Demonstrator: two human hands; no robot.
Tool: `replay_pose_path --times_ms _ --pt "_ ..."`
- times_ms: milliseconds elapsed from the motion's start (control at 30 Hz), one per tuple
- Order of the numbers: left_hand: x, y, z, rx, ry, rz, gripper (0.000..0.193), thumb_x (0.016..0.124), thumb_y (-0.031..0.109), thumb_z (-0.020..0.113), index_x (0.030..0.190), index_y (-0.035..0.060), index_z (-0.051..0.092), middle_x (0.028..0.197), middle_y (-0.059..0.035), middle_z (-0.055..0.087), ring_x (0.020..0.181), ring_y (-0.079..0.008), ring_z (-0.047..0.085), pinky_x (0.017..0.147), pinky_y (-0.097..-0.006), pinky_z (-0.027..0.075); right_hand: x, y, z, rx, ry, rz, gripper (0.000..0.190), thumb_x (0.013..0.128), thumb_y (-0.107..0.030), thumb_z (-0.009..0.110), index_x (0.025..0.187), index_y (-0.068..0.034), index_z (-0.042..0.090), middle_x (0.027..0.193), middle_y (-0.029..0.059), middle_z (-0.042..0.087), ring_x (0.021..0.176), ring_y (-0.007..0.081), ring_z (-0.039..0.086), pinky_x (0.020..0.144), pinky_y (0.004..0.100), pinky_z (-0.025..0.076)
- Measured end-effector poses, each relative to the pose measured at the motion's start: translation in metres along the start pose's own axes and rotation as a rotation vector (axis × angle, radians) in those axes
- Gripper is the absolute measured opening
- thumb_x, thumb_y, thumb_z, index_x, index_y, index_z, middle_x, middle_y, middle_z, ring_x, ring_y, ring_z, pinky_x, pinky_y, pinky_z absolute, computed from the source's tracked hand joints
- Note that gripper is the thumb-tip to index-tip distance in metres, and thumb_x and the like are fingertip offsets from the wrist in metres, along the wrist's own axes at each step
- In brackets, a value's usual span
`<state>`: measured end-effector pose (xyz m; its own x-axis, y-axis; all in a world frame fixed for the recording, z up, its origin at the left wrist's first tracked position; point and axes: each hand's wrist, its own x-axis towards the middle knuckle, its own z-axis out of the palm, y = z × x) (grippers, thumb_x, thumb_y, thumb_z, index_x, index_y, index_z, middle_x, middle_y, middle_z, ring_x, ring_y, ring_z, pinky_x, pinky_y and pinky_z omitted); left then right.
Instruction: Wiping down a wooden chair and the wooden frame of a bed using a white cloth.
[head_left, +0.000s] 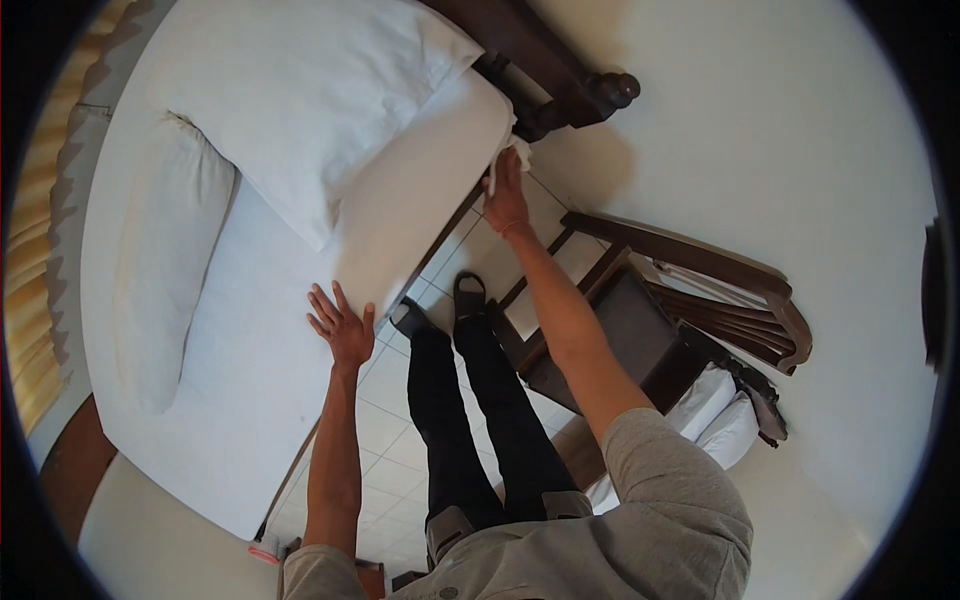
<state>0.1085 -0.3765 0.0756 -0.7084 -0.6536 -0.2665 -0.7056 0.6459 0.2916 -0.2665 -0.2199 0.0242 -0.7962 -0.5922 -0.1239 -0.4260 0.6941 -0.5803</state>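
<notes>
My left hand (343, 330) rests spread on the white bed sheet (259, 330), close to the mattress's near edge, and holds nothing. Farther up that edge, my right hand (508, 193) is at the mattress corner by the headboard (562, 82). White cloth (517, 154) bunches around its fingertips; I cannot make out whether this is the sheet's corner or a separate piece. A large white pillow (322, 97) lies against the headboard end. Beside it a long white bolster (169, 262) lies along the bed's far side.
To my right stands a dark wooden chair (622, 322) with a slatted back. Behind it, white pillows (716, 416) lie at another carved wooden frame. Yellow curtains (37, 262) hang beyond the bed. My feet stand on the tiled floor (397, 435), between bed and chair.
</notes>
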Motion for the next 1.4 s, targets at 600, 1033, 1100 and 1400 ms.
replay_pose_path --times_ms 600,1033,1100,1400 --pt "0.004 0.009 0.000 0.031 -0.007 -0.038 0.088 0.106 0.058 0.044 0.167 0.0031 0.011 0.172 -0.0296 -0.005 0.159 -0.0482 -0.008 0.121 -0.0701 -0.003 0.039 0.049 -0.048 -0.259 -0.024 -0.404 0.066 0.103 -0.022 0.058 0.152 0.016 0.034 0.161 0.0339 0.031 0.153 0.0477 0.026 0.128 0.0532 0.023" --pt "0.000 0.016 -0.013 -0.029 -0.041 -0.082 0.088 0.105 0.058 0.048 0.169 0.0112 0.010 0.174 -0.0243 -0.006 0.161 -0.0428 -0.008 0.124 -0.0666 -0.002 -0.186 -0.114 0.075 -0.162 -0.340 -0.388 0.073 0.099 -0.023 0.064 0.155 0.012 0.032 0.161 0.0329 0.031 0.153 0.0530 0.022 0.128 0.0546 0.021" --pt "-0.005 0.012 -0.012 -0.033 0.042 -0.078 0.085 0.104 0.058 0.048 0.169 0.0156 0.013 0.175 -0.0214 -0.003 0.161 -0.0406 -0.004 0.125 -0.0655 0.001 -0.194 -0.109 0.074 -0.130 -0.449 -0.371 0.074 0.099 -0.024 0.063 0.156 0.010 0.032 0.161 0.0312 0.033 0.152 0.0520 0.025 0.128 0.0542 0.022" --pt "-0.051 -0.052 -0.050 0.009 0.176 0.098 0.062 0.105 0.045 0.053 0.164 0.0323 0.035 0.175 -0.0060 0.021 0.160 -0.0319 0.021 0.125 -0.0606 0.020 -0.092 -0.047 0.025 -0.483 -0.206 -0.462 0.061 0.105 -0.023 0.051 0.156 0.008 0.037 0.164 0.0260 0.033 0.155 0.0476 0.022 0.129 0.0573 0.020"
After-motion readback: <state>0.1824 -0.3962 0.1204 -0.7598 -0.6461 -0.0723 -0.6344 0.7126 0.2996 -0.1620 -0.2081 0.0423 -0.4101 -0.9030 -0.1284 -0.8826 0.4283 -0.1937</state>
